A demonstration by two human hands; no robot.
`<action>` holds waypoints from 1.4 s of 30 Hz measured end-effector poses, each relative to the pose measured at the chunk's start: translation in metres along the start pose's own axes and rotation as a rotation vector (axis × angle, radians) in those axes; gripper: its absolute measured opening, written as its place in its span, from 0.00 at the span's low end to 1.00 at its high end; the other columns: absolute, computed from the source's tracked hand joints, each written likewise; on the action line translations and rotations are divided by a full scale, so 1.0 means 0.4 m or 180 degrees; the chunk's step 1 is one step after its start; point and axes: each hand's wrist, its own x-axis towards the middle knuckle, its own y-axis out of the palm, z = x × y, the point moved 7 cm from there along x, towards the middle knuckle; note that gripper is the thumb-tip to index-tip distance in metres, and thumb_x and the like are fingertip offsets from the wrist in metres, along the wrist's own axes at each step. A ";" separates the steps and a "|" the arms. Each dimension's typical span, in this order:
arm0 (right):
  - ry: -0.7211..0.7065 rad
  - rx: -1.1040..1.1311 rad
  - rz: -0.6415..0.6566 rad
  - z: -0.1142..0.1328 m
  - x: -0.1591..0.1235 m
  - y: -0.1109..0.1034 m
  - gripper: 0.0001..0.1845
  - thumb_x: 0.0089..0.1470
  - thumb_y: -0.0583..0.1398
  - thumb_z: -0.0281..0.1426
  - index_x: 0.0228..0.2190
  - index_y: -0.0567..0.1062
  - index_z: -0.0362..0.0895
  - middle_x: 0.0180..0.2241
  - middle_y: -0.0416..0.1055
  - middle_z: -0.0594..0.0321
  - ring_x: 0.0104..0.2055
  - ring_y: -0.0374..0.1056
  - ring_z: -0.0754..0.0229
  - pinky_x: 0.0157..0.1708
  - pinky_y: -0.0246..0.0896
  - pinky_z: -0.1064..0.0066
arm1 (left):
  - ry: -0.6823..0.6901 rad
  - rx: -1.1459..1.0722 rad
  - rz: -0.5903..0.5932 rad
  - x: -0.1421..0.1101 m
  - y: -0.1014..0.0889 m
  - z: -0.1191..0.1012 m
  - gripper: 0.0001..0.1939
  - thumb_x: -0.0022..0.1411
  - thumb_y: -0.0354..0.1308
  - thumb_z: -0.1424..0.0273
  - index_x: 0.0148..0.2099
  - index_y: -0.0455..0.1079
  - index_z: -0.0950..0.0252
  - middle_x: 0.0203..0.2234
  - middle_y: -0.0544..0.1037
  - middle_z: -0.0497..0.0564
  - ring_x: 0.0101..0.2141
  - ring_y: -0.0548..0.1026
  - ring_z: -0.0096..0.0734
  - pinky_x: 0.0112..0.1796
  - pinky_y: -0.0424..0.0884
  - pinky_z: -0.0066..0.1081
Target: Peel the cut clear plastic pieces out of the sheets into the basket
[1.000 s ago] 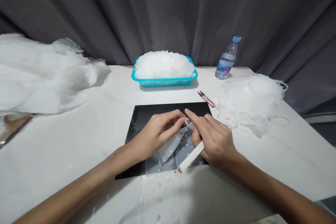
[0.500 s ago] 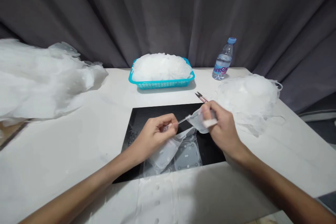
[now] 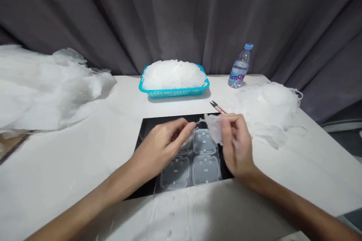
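Note:
My left hand point(image 3: 161, 145) and my right hand point(image 3: 236, 141) are raised over a black mat point(image 3: 147, 130) on the white table. Between their fingertips they pinch a small clear plastic piece point(image 3: 212, 126), most of it in the right hand, with a thin strip running to the left fingers. Below the hands a clear plastic sheet of moulded square cells point(image 3: 190, 165) lies flat on the mat and reaches over the table's near edge.
A teal basket point(image 3: 174, 91) heaped with clear plastic pieces stands at the back. Small thread snips point(image 3: 217, 107) lie by the mat's far right corner. A water bottle point(image 3: 240, 67) and a pile of plastic scraps point(image 3: 268, 107) sit right; a big plastic heap point(image 3: 42, 86) left.
My right hand has pulled a small plastic piece away from the sheet and lifted it. The sheet has dropped flat on the mat. The white tool seen earlier in the right hand is out of sight.

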 end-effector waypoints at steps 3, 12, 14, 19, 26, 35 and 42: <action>-0.0953 -0.0109 0.0570 0.072 -0.057 0.061 0.03 0.72 0.55 0.29 0.42 0.69 0.47 0.44 0.77 0.56 0.44 0.75 0.56 0.40 0.72 0.65 | -0.0128 -0.0902 0.0602 -0.011 0.043 -0.022 0.27 0.79 0.43 0.52 0.37 0.74 0.62 0.32 0.78 0.48 0.37 0.75 0.35 0.41 0.69 0.33; -0.0118 -0.0445 0.0865 -0.001 0.043 0.004 0.08 0.70 0.58 0.34 0.40 0.76 0.46 0.37 0.76 0.60 0.38 0.71 0.56 0.40 0.67 0.63 | -0.0098 -0.1294 0.0976 -0.003 0.056 0.022 0.16 0.74 0.59 0.56 0.55 0.73 0.60 0.36 0.78 0.46 0.35 0.73 0.30 0.37 0.68 0.28; 0.0388 -0.0044 0.1667 -0.040 0.049 0.031 0.09 0.69 0.59 0.36 0.41 0.78 0.47 0.39 0.78 0.61 0.40 0.73 0.57 0.41 0.67 0.65 | -0.0039 -0.0915 0.1073 -0.013 0.059 0.015 0.14 0.74 0.59 0.56 0.52 0.73 0.60 0.30 0.73 0.43 0.30 0.68 0.27 0.33 0.64 0.26; 0.0333 0.0405 0.2245 -0.024 0.037 0.058 0.04 0.64 0.64 0.30 0.37 0.81 0.46 0.36 0.77 0.64 0.40 0.71 0.59 0.41 0.64 0.67 | 0.0066 -0.0516 0.1142 -0.020 0.064 -0.004 0.16 0.75 0.55 0.54 0.46 0.73 0.62 0.25 0.67 0.41 0.26 0.62 0.25 0.28 0.58 0.26; 0.0433 0.0255 0.2362 -0.022 0.037 0.054 0.05 0.64 0.63 0.29 0.35 0.81 0.46 0.33 0.77 0.65 0.36 0.69 0.60 0.38 0.62 0.67 | 0.0164 -0.0132 0.0933 -0.025 0.057 0.004 0.16 0.75 0.55 0.55 0.49 0.76 0.60 0.23 0.68 0.43 0.25 0.64 0.28 0.25 0.56 0.26; 0.0002 -0.0388 0.2464 -0.023 0.019 0.057 0.05 0.67 0.58 0.29 0.36 0.72 0.46 0.34 0.70 0.65 0.37 0.66 0.60 0.37 0.60 0.69 | 0.2057 0.0912 0.0464 -0.062 0.071 -0.091 0.13 0.76 0.50 0.74 0.44 0.75 0.59 0.32 0.80 0.50 0.32 0.78 0.34 0.36 0.72 0.32; 0.0373 -0.0683 0.1389 -0.165 0.079 0.033 0.08 0.65 0.56 0.34 0.34 0.71 0.45 0.33 0.73 0.63 0.30 0.64 0.60 0.36 0.60 0.66 | 0.1694 -0.0116 0.0327 -0.078 0.076 -0.076 0.09 0.75 0.55 0.68 0.47 0.77 0.58 0.36 0.84 0.51 0.31 0.80 0.33 0.34 0.76 0.32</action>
